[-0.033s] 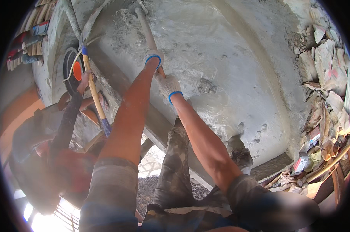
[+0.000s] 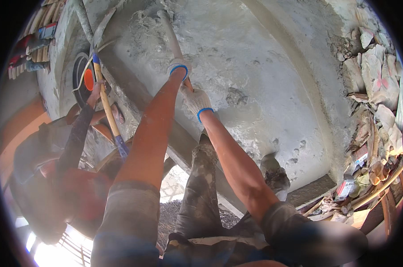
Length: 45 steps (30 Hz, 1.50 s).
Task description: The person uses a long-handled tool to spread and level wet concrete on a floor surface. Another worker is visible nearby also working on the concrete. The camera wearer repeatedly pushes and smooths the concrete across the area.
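Both of my hands wear pale knitted work gloves with blue cuffs. My left hand (image 2: 179,66) is wrapped round the mortar-caked shaft of a long-handled tool (image 2: 170,34). Lower down, by the shaft's near end, my right hand (image 2: 196,99) is closed on the same handle. The shaft slants away to the upper left, and its head is hidden in wet grey mortar (image 2: 259,89), so I cannot tell its kind. That mortar spreads wide and smooth around my boots, with a few lumps and dents.
At left a co-worker in a red top grips a wooden handle (image 2: 107,102) with blue ends. Beside it are a black tub (image 2: 80,73) and an orange container (image 2: 89,80). A concrete ledge (image 2: 134,89) borders the mortar. Torn paper sacks (image 2: 375,73) and wood scraps (image 2: 386,189) pile up at right.
My two hands and the tool's handle have shifted slightly right and toward me. The grip is the same. Around them the scene looks nearly unchanged.
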Available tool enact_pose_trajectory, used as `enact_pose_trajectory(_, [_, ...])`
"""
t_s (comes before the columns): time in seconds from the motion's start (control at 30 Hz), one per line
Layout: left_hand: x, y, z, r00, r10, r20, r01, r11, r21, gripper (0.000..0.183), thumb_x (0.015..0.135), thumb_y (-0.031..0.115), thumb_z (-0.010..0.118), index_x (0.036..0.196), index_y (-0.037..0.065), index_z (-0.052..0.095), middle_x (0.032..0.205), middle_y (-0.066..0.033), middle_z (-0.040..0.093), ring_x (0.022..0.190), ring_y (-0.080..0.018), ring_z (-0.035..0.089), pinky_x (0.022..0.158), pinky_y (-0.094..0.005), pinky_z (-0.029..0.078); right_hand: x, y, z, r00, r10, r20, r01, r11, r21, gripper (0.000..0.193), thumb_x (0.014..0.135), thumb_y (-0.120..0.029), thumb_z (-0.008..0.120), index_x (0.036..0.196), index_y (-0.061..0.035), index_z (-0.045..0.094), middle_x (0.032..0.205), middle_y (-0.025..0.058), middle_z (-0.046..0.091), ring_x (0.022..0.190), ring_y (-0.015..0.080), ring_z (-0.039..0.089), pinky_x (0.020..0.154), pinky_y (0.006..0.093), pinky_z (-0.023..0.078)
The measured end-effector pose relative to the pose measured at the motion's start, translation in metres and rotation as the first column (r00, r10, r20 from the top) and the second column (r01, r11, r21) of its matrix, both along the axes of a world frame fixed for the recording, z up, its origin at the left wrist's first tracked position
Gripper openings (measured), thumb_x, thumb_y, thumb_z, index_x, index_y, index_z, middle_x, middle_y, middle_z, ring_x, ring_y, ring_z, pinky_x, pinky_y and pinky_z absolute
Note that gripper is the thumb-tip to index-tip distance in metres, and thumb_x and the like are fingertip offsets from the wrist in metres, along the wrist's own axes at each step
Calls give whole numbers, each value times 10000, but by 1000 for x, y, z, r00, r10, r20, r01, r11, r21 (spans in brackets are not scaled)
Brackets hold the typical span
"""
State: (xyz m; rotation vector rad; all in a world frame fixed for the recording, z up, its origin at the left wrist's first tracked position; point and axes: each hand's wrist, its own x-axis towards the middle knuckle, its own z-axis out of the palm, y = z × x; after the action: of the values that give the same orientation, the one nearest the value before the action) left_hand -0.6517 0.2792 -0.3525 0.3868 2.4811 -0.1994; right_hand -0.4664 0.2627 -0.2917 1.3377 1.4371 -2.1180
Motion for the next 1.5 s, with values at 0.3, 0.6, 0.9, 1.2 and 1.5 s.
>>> enact_pose_trajectory(0.3, [279,28,0,655,622,429,-736,654,175,455,879,238,771,1252,-6,677,1140,-190,750,988,-301,784,764,-468,662,283,67,70,982,75,172,-64,996,-68,667,968,-682,682,941,-17,738,668,26,634,554,134,617,498,342,488])
enact_pose_trajectory(0.6, [488,-6,-88,-107,509,854,-994,-64,-86,200,987,153,744,1030,44,581,858,-102,587,708,-261,652,699,-421,700,542,85,185,870,281,405,-362,922,137,542,976,-533,693,1021,2,763,839,262,744,865,427,767,741,506,568])
enact_pose_trajectory(0.9, [633,-13,46,-387,483,785,-905,-36,-424,166,978,151,718,1035,64,588,869,-89,599,741,-247,660,759,-441,671,716,58,242,707,345,617,-538,829,153,410,880,-448,802,1019,-66,755,813,224,747,815,441,753,717,539,580])
enact_pose_trajectory(1.2, [426,-14,-8,-171,426,888,-968,95,-232,188,953,208,756,1064,85,666,877,-80,678,750,-247,702,658,-447,638,548,45,170,797,293,529,-477,842,251,386,894,-431,806,1028,-73,758,839,242,745,816,439,756,712,524,575])
enact_pose_trajectory(1.5, [76,41,-21,442,440,782,-882,370,290,311,928,236,765,1109,-2,676,887,-100,675,722,-226,690,616,-415,609,226,49,58,935,209,286,-257,956,140,424,963,-403,765,1064,9,743,809,184,735,777,310,751,725,462,555])
